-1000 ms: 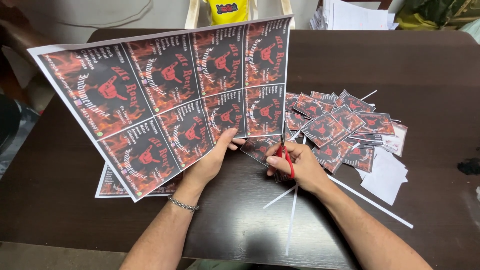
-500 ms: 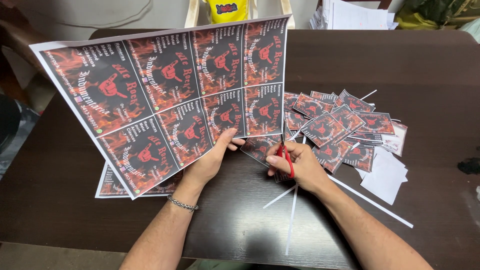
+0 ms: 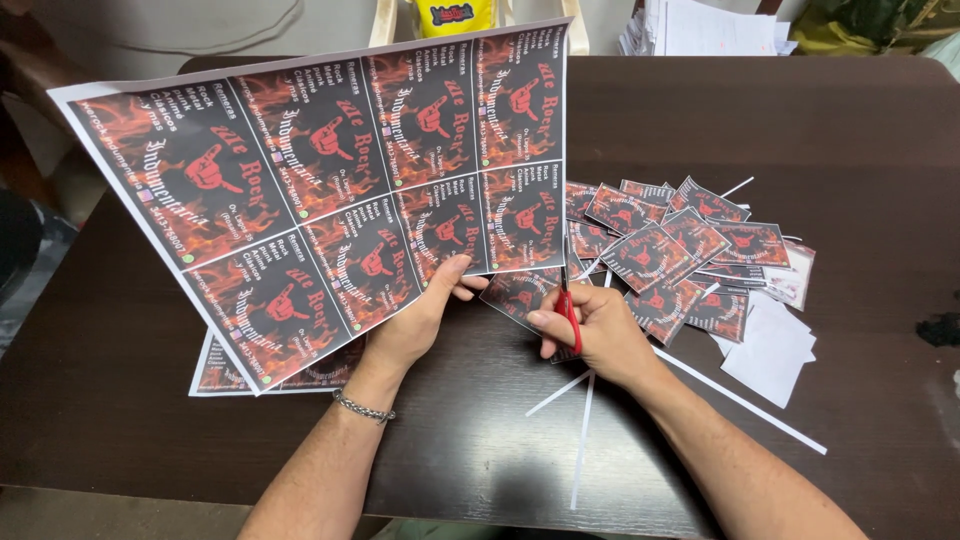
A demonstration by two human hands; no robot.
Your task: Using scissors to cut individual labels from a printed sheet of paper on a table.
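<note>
Head view showed the left hand (image 3: 415, 325) holding up a large printed paper sheet of red-and-black flame-pattern cards (image 3: 320, 180) by its lower edge, the grip pinching the paper between thumb and fingers. That sheet stood tilted above the dark brown wooden bench (image 3: 850, 130), its top edge toward the far side. A silver chain bracelet (image 3: 364, 408) circled the left wrist.

The right hand (image 3: 595, 335) was closed around red-handled scissors (image 3: 567, 300), fingers through the loops, with the blades pointing up along the sheet's right edge. Whether the blades were parted could not be told.

A second printed sheet of the same pattern (image 3: 225, 375) lay flat on the bench beneath the raised one, only its lower left corner showing. A loose pile of cut red-and-black cards (image 3: 680, 250) lay just beyond the right hand, several overlapping. Thin white paper offcut strips (image 3: 740, 400) lay near the right forearm, and small white paper scraps (image 3: 770, 345) rested beside the pile. A stack of white papers (image 3: 700, 25) sat at the far bench edge, well apart from the hands.
</note>
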